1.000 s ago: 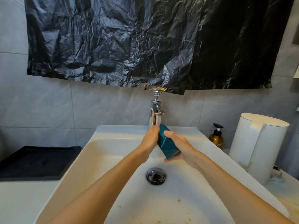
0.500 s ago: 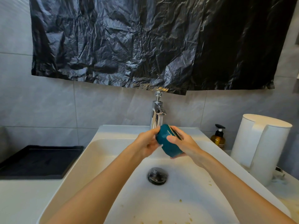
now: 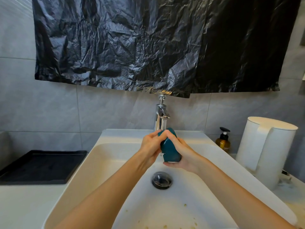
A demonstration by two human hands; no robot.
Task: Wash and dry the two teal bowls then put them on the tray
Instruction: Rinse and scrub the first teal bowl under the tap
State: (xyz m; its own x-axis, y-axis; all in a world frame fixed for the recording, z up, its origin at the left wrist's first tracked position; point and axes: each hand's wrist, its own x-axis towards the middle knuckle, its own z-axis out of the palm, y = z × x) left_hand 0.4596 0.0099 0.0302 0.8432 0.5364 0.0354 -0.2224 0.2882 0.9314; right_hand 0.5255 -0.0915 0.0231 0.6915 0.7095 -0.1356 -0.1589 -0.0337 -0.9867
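**Status of task**

1. 1 teal bowl (image 3: 170,152) is in view. It is held tilted on its side above the sink (image 3: 105,156), directly below the spout of the faucet (image 3: 161,115) and above the drain (image 3: 162,180).
2. The left hand (image 3: 151,145) grips the upper edge of the bowl with its fingers curled round the rim. The right hand (image 3: 184,153) cups the bowl from below and from the right, with its fingers wrapped under the base and its thumb laid across the wall.
3. A thin stream of water appears to run from the spout onto the bowl. Judgement: the step in hand is the washing of bowl 1.
4. The 2nd bowl is not in view, so its condition cannot be told.
5. The black tray (image 3: 41,166) lies on the tabletop (image 3: 24,205) to the left of the sink, well apart from the hands. No bowl shows on it.
6. Remaining, by judgement: finish washing, dry, place on the tray, then repeat for bowl 2. No drying cloth is visible.
7. Food scraps (image 3: 185,205) lie in the near part of the basin.

**Labels and writing**

1. The amber pump bottle (image 3: 223,142) right of the faucet carries pale lettering that seems to begin "SHAM"; the rest is too small to read.
2. The white jug (image 3: 267,151) shows no writing.
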